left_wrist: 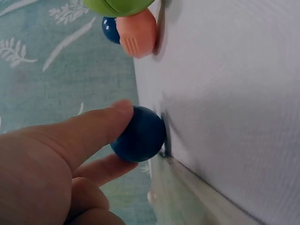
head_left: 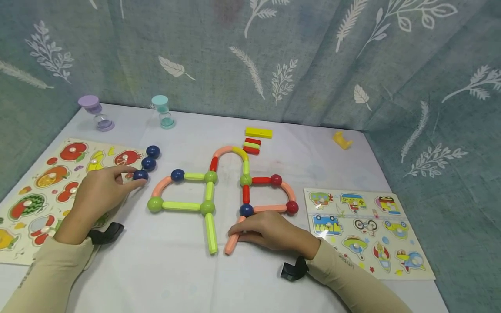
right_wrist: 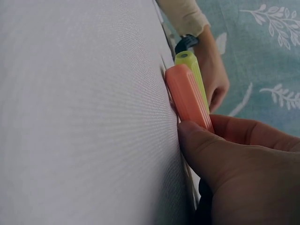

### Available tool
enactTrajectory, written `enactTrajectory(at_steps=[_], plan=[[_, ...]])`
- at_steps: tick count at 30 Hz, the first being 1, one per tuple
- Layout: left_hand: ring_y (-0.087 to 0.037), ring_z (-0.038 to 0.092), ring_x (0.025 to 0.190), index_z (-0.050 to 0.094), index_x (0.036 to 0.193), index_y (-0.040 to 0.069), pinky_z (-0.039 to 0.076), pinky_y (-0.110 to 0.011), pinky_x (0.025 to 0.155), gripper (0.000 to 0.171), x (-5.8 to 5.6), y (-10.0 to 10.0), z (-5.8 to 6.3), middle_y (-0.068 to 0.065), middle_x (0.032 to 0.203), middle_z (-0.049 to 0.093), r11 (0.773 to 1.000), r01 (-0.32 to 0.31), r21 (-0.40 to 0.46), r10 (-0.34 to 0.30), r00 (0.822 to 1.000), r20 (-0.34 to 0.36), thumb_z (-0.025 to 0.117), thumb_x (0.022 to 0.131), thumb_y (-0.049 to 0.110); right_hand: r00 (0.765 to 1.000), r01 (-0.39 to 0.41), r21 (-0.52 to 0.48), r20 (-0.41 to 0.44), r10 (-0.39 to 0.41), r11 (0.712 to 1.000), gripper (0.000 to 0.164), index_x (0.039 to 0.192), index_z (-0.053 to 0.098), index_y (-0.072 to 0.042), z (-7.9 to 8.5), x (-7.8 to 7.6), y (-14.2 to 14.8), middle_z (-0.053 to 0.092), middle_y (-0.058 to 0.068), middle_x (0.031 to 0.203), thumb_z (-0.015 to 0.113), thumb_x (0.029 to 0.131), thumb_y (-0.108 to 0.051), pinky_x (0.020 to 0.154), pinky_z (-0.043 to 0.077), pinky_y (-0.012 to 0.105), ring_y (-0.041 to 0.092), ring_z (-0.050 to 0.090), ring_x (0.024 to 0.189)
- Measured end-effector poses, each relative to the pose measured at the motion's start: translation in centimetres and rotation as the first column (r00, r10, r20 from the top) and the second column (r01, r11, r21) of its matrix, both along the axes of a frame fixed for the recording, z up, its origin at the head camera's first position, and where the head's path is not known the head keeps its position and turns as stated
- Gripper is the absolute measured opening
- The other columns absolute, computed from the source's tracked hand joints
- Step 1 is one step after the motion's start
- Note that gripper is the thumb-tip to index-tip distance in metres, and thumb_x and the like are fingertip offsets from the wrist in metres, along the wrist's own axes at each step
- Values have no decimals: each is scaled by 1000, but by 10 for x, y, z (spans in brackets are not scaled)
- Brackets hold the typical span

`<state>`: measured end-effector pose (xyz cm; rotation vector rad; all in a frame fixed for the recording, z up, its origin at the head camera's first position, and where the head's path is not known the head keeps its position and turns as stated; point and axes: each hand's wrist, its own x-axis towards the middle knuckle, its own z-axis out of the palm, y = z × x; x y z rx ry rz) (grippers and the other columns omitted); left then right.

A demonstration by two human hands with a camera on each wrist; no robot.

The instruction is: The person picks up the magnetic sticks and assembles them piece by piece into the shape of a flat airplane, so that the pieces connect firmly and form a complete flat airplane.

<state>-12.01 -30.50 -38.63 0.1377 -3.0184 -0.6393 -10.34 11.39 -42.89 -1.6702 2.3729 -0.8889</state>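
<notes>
My left hand (head_left: pixel 98 193) pinches a dark blue ball (left_wrist: pixel 140 135) between thumb and forefinger, low at the tabletop beside the fruit board. Two more dark blue balls (head_left: pixel 148 164) lie in a row just beyond it. On the white table is a figure of joined coloured sticks and balls, with an arch (head_left: pixel 224 150) at its top. My right hand (head_left: pixel 274 230) pinches the salmon stick (right_wrist: pixel 187 96) that runs down from a blue ball (head_left: pixel 246 210) at the figure's lower right. A lime stick (head_left: pixel 211 234) hangs parallel on the figure's left side.
A fruit puzzle board (head_left: pixel 23 256) lies at left, a vehicle puzzle board (head_left: pixel 372 274) at right. Purple (head_left: pixel 96 114) and teal (head_left: pixel 163 112) sand timers stand at the back. Behind the arch lie a yellow stick (head_left: pixel 258 132) and several short pieces; a yellow curved piece (head_left: pixel 342 140) is farther right.
</notes>
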Motion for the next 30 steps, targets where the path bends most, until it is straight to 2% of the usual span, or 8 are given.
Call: enactTrajectory(at_steps=[8,13,15,18,21,23,26,30], plan=[[-21,34,52,65,118,17,21,-32,40,63,17,-2,26,-5,63,41,999,21,38,-16,994,-112,65,75,62,999,-17,-13,-31,17,1000,30,122,61,-26,-1,0,0,57,-23,116,61,92,-24,87,38,12,-10,47,108],[-11,31,49,68,109,30,23,-28,40,42,32,44,34,4,55,35,949,281,141,-253,948,-192,76,72,49,999,-12,-12,-32,12,1000,31,123,60,-27,-1,-1,1,57,-23,117,61,92,-24,87,38,13,-10,47,108],[-6,31,47,68,107,35,26,-24,41,38,40,68,30,9,53,35,880,435,192,-408,898,-165,77,72,46,1000,-11,-12,-29,11,1000,31,123,60,-27,-1,-1,1,56,-23,117,60,92,-24,87,38,13,-10,47,108],[1,30,46,66,107,39,29,-19,42,34,53,102,16,15,52,33,723,621,302,-624,775,-98,75,75,45,1000,-15,-11,-22,15,1000,31,123,60,-27,-2,-2,1,56,-23,117,59,93,-24,88,38,13,-9,47,108],[3,30,47,67,108,38,28,-17,44,33,64,126,3,19,53,31,582,719,380,-759,648,-64,75,76,41,1000,-17,-13,-22,17,1000,30,123,60,-27,-1,-2,2,57,-23,116,60,93,-24,87,38,13,-10,47,108],[4,28,48,67,109,37,26,-16,44,33,68,135,-4,19,54,29,517,753,407,-804,591,-72,75,77,38,1000,-16,-15,-20,16,1000,31,122,61,-26,0,-2,1,57,-22,116,61,92,-22,87,38,13,-10,47,108],[5,27,49,66,111,36,25,-15,44,35,71,141,-11,20,55,29,471,780,412,-826,553,-104,76,77,35,1000,-14,-15,-18,14,1000,31,122,62,-24,2,-3,0,58,-22,116,62,91,-20,88,39,13,-11,48,107],[6,27,50,66,112,36,26,-15,45,36,73,143,-14,20,56,29,461,790,404,-834,542,-109,76,78,33,1000,-8,-10,-2,8,1000,32,123,62,-24,4,-2,0,59,-21,116,62,91,-21,88,39,14,-11,48,108]])
